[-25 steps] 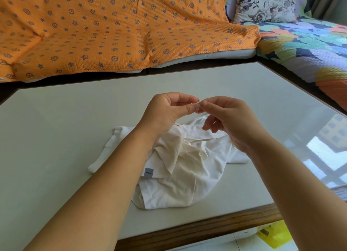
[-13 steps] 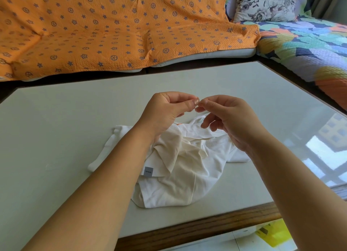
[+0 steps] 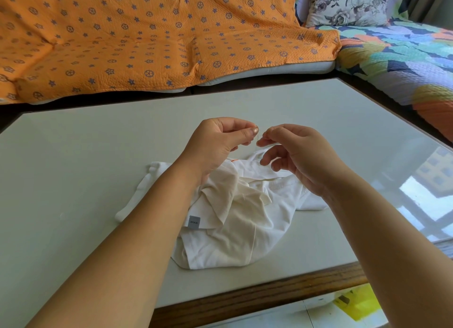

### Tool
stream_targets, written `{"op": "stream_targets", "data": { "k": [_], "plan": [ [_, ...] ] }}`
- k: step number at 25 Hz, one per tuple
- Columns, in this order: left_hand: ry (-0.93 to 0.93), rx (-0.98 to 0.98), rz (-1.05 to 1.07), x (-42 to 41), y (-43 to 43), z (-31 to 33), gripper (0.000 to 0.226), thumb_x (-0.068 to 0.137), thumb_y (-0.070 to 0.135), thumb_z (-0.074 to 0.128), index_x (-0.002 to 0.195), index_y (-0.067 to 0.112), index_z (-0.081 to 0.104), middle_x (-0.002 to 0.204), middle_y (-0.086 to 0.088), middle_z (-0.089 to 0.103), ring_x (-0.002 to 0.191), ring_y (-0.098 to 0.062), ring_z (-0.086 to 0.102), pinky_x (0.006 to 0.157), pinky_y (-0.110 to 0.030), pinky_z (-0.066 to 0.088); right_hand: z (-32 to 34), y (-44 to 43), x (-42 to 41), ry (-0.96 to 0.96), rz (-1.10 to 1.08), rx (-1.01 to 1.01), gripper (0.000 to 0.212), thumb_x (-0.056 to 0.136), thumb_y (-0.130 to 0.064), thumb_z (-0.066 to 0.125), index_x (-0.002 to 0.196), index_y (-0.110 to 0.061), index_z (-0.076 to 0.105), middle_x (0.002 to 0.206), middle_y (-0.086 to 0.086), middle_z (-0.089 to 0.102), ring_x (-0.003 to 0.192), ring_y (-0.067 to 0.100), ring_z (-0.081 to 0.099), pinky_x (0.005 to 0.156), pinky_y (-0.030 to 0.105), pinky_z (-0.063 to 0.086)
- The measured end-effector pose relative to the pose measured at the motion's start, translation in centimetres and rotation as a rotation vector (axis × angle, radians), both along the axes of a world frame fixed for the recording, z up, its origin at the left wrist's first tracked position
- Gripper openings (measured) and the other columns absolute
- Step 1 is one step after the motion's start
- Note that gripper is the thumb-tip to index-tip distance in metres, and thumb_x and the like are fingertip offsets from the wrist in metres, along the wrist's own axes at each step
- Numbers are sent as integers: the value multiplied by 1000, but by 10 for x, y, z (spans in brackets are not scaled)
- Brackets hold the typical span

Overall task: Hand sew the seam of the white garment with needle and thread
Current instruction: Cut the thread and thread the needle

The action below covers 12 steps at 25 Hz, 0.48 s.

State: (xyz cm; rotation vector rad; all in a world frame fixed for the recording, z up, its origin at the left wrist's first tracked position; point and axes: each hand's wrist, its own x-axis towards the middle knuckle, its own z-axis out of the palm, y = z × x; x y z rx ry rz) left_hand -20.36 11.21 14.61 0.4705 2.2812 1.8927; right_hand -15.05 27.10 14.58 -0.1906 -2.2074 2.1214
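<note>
The white garment (image 3: 245,219) lies crumpled on the table with a grey label (image 3: 194,222) showing on its left fold. Both hands are raised above it, fingertips a little apart. My right hand (image 3: 296,156) pinches a thin needle (image 3: 258,139) between thumb and forefinger, and the needle stands nearly upright. My left hand (image 3: 218,141) presses thumb and forefinger together just left of the needle, pinching the thread, which is too fine to make out. Neither hand touches the garment.
The pale table (image 3: 98,168) has a wooden front edge (image 3: 257,295). An orange patterned sofa cover (image 3: 147,40) runs along the far side, and a colourful quilt (image 3: 404,62) and a floral pillow (image 3: 348,3) lie at the right. A yellow object (image 3: 358,303) sits below the table.
The fingertips of the two hands were touching; they have now drawn slightly apart, so the needle shows in the gap. The garment has not moved.
</note>
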Motion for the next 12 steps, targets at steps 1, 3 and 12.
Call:
{"op": "stream_targets", "data": {
  "k": [1,3,12],
  "plan": [
    [0,-5,0,0,0,0,3,86,25,73,86,25,75,77,8,73,80,-5,67,81,-23,50,0,0,0,-5,5,-7,18,95,-14,53,89,-5,68,90,6,69,64,18,64,58,29,47],
    [-4,-9,0,1,0,0,3,86,24,72,86,25,75,76,9,73,80,-5,67,80,-23,49,1,-1,1,-13,12,-39,18,94,-12,52,88,-5,67,91,8,68,64,19,64,59,30,46],
    [-5,-10,34,-2,-1,0,3,87,25,71,85,26,74,71,11,70,75,-1,65,76,-21,47,1,2,-1,-37,18,-131,18,92,-10,51,82,-6,66,91,9,69,61,19,59,55,27,42]
  ]
}}
